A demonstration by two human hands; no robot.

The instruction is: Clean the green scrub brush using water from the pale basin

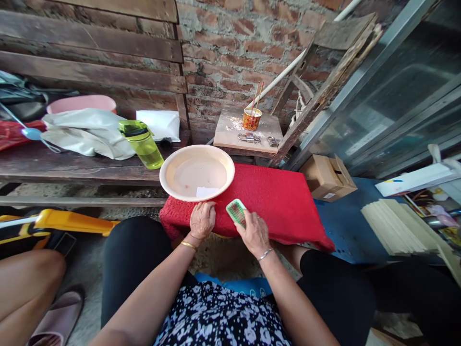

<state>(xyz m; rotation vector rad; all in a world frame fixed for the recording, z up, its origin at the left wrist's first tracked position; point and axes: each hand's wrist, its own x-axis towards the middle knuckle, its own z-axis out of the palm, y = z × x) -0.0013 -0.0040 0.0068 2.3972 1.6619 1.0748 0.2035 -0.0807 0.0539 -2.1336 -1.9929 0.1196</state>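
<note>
My right hand (255, 234) grips a small light-green rectangular object with rounded corners and a reddish, grid-like face (236, 212), held above the red cloth (273, 202). Close to the front rim of a cream plastic basin (166, 185), my left hand (202, 220) has its fingers curled together; whatever they may hold is hidden. The basin rests on the cloth's left end and seems to have water in it. A white rectangular piece (206, 191) shows inside the basin near its front wall.
A green bottle (147, 151) leans on the wooden bench (108, 169) at left. Behind, a small table (225, 137) bears a cup with sticks (251, 118) and padlocks (248, 137). On the right are a cardboard box (324, 178) and stacked sheets (396, 226). Another person's knee (32, 274) is at left.
</note>
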